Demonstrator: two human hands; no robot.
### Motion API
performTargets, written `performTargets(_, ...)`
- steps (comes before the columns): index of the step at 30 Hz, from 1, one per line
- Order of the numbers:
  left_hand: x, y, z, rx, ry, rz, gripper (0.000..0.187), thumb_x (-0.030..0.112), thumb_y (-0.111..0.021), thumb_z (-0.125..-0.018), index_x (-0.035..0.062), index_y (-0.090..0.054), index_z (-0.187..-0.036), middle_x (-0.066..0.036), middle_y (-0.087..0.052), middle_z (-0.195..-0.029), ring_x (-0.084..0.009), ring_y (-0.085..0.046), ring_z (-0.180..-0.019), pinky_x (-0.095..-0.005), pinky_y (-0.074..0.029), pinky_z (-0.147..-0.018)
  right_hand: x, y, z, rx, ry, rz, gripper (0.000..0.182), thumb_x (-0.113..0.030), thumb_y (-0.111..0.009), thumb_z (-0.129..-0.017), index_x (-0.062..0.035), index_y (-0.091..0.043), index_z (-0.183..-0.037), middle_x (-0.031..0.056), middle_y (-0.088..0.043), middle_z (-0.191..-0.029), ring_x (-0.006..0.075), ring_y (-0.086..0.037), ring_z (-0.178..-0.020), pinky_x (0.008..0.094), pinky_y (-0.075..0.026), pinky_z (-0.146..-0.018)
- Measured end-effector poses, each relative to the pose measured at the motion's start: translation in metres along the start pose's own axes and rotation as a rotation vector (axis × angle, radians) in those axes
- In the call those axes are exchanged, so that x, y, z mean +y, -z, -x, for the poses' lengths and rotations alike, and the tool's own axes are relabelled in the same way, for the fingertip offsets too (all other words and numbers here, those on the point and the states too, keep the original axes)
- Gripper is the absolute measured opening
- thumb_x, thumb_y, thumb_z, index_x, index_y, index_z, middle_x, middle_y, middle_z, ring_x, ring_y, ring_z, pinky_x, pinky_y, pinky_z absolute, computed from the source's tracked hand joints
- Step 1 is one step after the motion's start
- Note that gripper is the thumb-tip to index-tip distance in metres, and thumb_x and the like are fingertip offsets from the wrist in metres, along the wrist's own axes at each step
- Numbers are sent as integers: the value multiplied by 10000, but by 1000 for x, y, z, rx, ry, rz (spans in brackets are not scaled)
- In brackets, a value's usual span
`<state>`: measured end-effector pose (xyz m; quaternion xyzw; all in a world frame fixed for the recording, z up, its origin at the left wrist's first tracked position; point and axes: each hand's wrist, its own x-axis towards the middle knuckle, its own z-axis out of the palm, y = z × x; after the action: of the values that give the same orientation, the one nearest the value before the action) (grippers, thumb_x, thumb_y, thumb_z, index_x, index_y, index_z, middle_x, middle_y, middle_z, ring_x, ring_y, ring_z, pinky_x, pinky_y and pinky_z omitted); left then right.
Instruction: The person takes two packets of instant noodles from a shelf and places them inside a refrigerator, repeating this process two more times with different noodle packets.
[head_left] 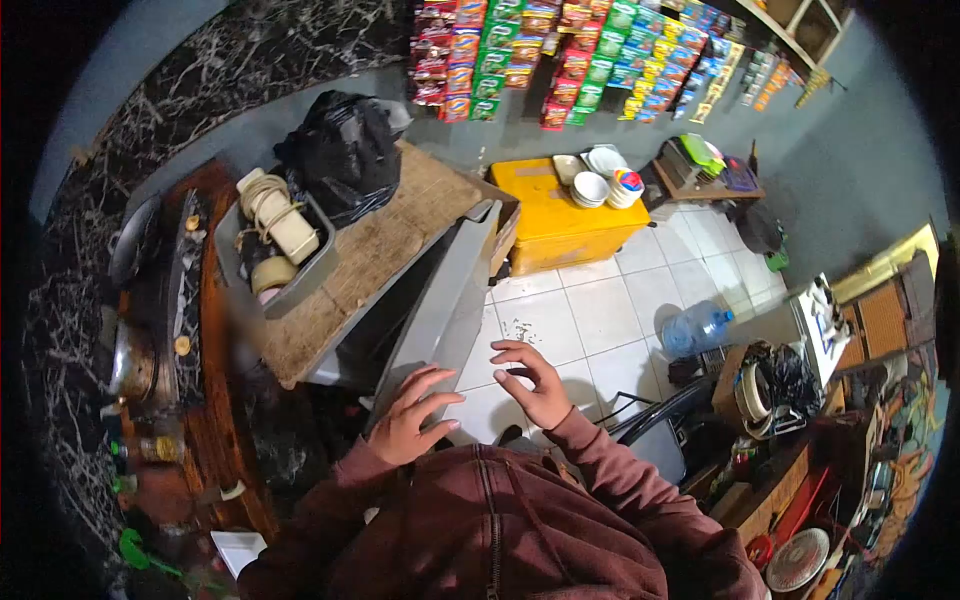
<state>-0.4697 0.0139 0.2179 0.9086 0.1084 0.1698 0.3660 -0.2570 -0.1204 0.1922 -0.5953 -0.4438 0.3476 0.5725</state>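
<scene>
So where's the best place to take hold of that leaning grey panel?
Probably by its long edges near the lower end. The grey panel is a long flat sheet tilted against the wooden counter, and the left hand already rests there. The right hand could take the free right edge.

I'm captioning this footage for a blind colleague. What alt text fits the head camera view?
A person in a maroon hoodie rests the left hand on a tilted grey metal panel and holds the right hand open just above the white tiled floor. Beyond stand a wooden counter, a yellow box bearing bowls, and hanging snack packets.
</scene>
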Motion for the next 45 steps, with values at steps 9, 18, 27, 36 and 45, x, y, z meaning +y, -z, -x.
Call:
performTargets(9,-3,-23,-84,-99,-67,147,325,115,-714,-812,91,-642,-1128,-98,-556,-1295,-294,-532,-1204,-386,-434,-1001,32,68,49,265,-150,-122,199,-132,-643,-930,-71,-592,-1113,59,-574,-1261,163,-573,-1119,322,-482,-915)
performTargets(18,17,-67,-179,-217,-103,253,332,107,-697,-838,62,-624,-1159,-111,-658,-1139,-293,-623,-1075,-364,-479,-931,46,198,73,327,-209,-30,230,-124,-629,-940,-49,-596,-1155,60,-613,-1208,160,-611,-1011,297,-487,-897)
performTargets(27,-38,-85,-221,-387,55,313,257,47,-671,-852,37,-657,-1109,-102,-668,-1113,-220,-635,-1036,-338,-479,-929,66,210,-4,516,-159,-251,242,-134,-592,-960,-31,-587,-1179,79,-628,-1204,171,-642,-983,299,-493,-842)
performTargets(36,-61,-100,-328,-49,137,917,196,54,-605,-930,-9,-608,-1116,-99,-661,-1104,-165,-630,-1005,-306,-483,-915,29,234,-86,582,-60,-252,262,-97,-621,-943,-17,-582,-1189,65,-607,-1218,155,-604,-1031,292,-481,-900)
performTargets(45,-60,-139,-418,-147,104,1037,149,54,-574,-953,-23,-585,-1080,-124,-652,-1059,-195,-637,-957,-339,-508,-894,35,288,-75,783,3,-237,268,-81,-612,-944,-20,-575,-1202,66,-598,-1234,170,-594,-1069,314,-482,-931)
